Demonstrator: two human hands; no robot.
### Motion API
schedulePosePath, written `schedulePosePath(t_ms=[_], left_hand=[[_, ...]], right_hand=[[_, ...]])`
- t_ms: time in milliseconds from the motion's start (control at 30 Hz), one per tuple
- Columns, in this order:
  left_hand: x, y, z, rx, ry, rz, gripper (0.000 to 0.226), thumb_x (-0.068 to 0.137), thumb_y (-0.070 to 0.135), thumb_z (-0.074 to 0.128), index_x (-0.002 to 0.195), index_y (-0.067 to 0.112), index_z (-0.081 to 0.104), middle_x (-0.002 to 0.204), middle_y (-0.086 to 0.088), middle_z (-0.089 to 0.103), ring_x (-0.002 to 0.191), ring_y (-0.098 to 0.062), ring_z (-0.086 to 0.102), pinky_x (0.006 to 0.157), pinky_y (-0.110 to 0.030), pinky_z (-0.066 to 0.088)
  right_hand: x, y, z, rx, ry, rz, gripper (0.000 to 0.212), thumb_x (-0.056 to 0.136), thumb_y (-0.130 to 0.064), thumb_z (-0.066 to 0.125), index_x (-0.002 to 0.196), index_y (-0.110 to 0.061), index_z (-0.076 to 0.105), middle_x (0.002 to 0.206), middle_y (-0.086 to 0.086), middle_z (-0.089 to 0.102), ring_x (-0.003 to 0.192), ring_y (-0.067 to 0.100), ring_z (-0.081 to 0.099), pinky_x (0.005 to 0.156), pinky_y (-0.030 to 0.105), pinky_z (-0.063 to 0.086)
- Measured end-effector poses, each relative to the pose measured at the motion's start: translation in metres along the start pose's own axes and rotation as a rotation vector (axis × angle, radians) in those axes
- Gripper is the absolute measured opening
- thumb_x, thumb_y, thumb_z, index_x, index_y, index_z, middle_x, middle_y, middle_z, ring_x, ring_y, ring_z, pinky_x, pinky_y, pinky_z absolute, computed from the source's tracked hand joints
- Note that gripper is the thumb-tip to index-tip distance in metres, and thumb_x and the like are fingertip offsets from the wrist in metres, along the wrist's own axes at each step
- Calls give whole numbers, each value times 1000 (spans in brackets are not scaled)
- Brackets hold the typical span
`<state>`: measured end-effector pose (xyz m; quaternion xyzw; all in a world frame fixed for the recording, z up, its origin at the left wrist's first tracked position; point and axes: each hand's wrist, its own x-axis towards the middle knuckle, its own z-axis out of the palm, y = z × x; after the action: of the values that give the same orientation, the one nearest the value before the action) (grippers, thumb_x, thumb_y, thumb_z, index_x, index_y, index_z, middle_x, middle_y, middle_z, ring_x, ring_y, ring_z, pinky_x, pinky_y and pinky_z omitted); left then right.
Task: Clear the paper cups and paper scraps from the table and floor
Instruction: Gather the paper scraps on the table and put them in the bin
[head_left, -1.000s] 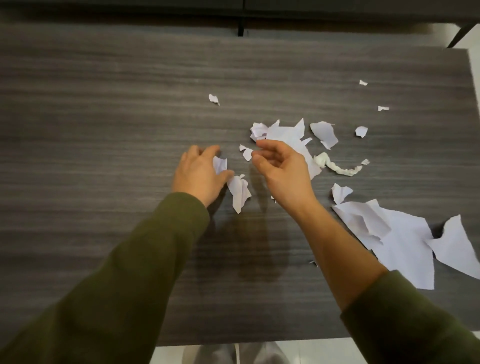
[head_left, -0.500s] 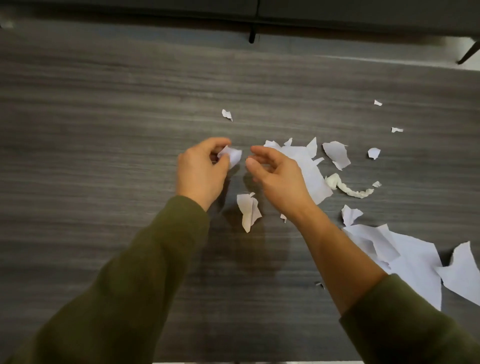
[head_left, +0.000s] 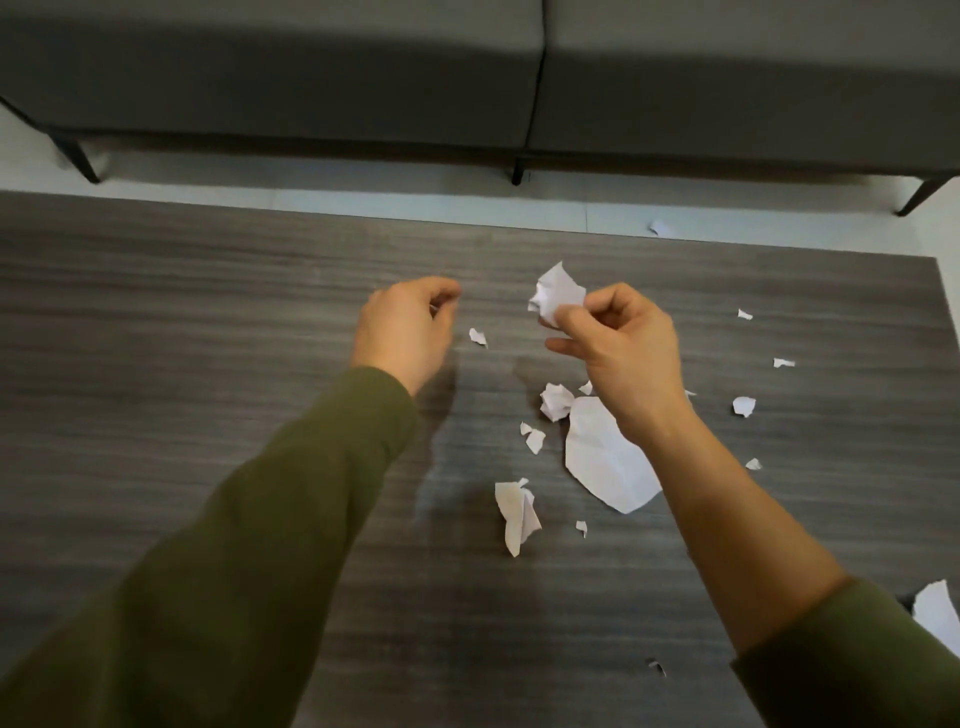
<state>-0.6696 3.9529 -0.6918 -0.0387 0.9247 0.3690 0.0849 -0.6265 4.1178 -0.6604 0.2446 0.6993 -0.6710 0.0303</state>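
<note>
Grey sofa cushions close the background, a pale floor strip runs in front of them, and a dark wood-grain table fills most of the view. We find no paper cups in view.

The right hand pinches a crumpled wad of paper between thumb and curled fingers, held clear of the tabletop as we judge it. The left hand has its fingers curled; we cannot tell whether they enclose anything.

On the table we record a large torn sheet partly under the right forearm, a folded scrap nearer us, a small paper ball just beside the sheet's far end, and a tiny scrap between the hands. Further bits lie scattered to the right. One floor scrap lies beyond the far edge.

Risks, in our judgement: the wad is held by a light pinch and could drop if more paper is added to it. The right forearm may drag the torn sheet and sweep the bits off the right edge. The smallest bits and the floor scrap are easily overlooked.
</note>
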Motion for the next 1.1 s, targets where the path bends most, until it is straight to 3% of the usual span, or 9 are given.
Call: schedulePosePath(t_ms=[133, 267, 433, 567, 633, 800, 900, 967, 1100], left_hand=[[12, -24, 38, 134, -74, 84, 34, 89, 18, 58, 122, 17, 61, 118, -7, 64, 107, -26, 58, 95, -30, 39], [18, -44, 68, 245, -165, 159, 46, 87, 18, 61, 132, 17, 52, 123, -12, 56, 114, -32, 51, 96, -36, 40], [17, -57, 80, 281, -76, 230, 24, 87, 22, 62, 107, 10, 69, 110, -12, 56, 107, -29, 50, 89, -34, 37], [11, -54, 83, 295, -75, 213, 21, 91, 23, 57, 99, 6, 67, 104, -12, 59, 102, -28, 52, 84, -35, 38], [2, -45, 82, 225, -53, 192, 21, 92, 24, 55, 98, 6, 66, 103, -11, 60, 99, -26, 53, 83, -31, 36], [-36, 5, 66, -207, 9, 291, 14, 86, 22, 62, 84, 11, 69, 82, 3, 58, 75, -7, 51, 70, -18, 40], [-47, 24, 59, -182, -45, 390, 10, 83, 18, 64, 83, 11, 72, 82, 1, 60, 73, -8, 53, 71, -23, 44], [-45, 31, 55, -160, -37, 395, 8, 82, 14, 66, 84, 10, 73, 84, -2, 61, 75, -12, 53, 72, -28, 45], [-41, 44, 42, -124, -3, 384, 10, 80, 9, 65, 85, 11, 74, 83, -4, 62, 71, -11, 50, 70, -25, 43]], right_hand=[[2, 27, 3, 50, -109, 33, 16, 84, -2, 64, 74, -10, 54, 75, 10, 68, 74, 15, 71, 72, 28, 58], [7, 55, 4, 13, -88, 70, 17, 85, -2, 63, 75, -11, 54, 71, 8, 66, 66, 12, 68, 72, 28, 56], [4, 87, -5, -41, -33, 104, 10, 86, -4, 61, 84, -13, 57, 69, 2, 68, 59, 8, 67, 59, 20, 54], [-1, 102, -11, -156, 21, 138, 12, 82, -9, 60, 74, -15, 56, 64, -7, 64, 59, 4, 63, 67, 30, 55], [-2, 103, -13, -114, 28, 173, 16, 81, -5, 59, 68, -13, 54, 58, -12, 60, 59, 2, 64, 70, 28, 56], [-1, 84, -14, 170, 6, 257, 24, 83, 2, 53, 63, -10, 47, 74, 8, 55, 74, 18, 65, 72, 27, 58], [-3, 65, -15, 265, -83, 227, 13, 83, 4, 52, 77, -8, 52, 75, 10, 66, 74, 20, 67, 73, 31, 59], [-4, 52, -17, 292, -125, 198, 18, 83, 6, 45, 91, -8, 53, 70, 5, 71, 69, 17, 69, 67, 27, 58], [-6, 29, -19, 322, -221, 129, 17, 89, -3, 50, 102, -4, 61, 78, 3, 73, 74, 16, 70, 67, 24, 56]])
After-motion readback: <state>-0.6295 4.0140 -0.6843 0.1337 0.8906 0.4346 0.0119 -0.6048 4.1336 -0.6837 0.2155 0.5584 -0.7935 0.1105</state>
